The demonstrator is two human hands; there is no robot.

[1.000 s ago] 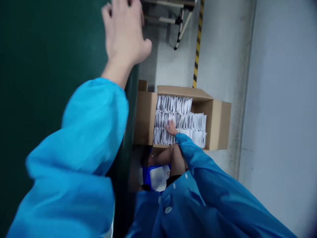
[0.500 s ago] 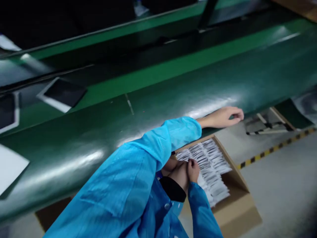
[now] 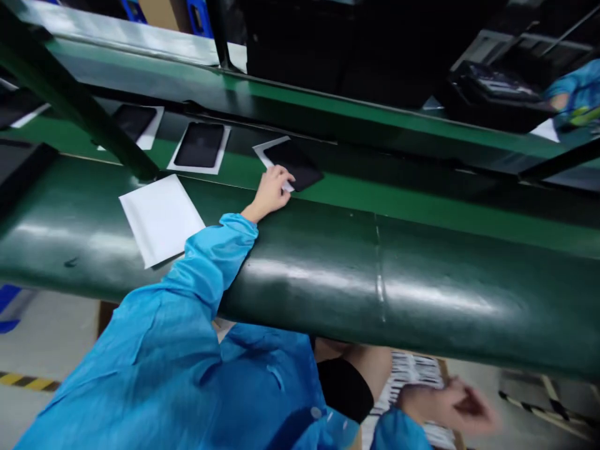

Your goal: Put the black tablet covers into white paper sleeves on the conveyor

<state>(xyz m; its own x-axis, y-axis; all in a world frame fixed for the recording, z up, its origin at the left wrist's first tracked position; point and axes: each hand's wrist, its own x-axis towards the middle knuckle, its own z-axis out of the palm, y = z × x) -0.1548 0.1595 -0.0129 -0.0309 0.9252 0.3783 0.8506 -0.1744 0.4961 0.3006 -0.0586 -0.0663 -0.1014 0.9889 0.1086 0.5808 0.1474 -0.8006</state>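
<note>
My left hand [image 3: 270, 192] reaches over the green bench onto the strip behind it. Its fingers are bent and closed at the near corner of a white sheet [image 3: 263, 149], on which a flat black tablet-like device [image 3: 297, 165] lies askew. My right hand [image 3: 454, 409] is low at the right, beside my leg and over the box below the bench edge. It is smeared by motion, with the fingers partly curled; whether it holds anything cannot be made out. A loose white sheet [image 3: 162, 219] lies on the bench near my left sleeve.
More black tablet-like devices [image 3: 199, 145] lie on white sheets along the green strip [image 3: 375, 194] to the left. A green post [image 3: 89, 112] rises at the left. Below is a carton [image 3: 443, 370] of packed white items [image 3: 417, 369]. A co-worker's sleeve [image 3: 579, 81] shows far right.
My view has swung left. My left arm, earlier stretched to the right along the bench edge, now reaches the device on the strip. My right hand has moved off my knee to the right.
</note>
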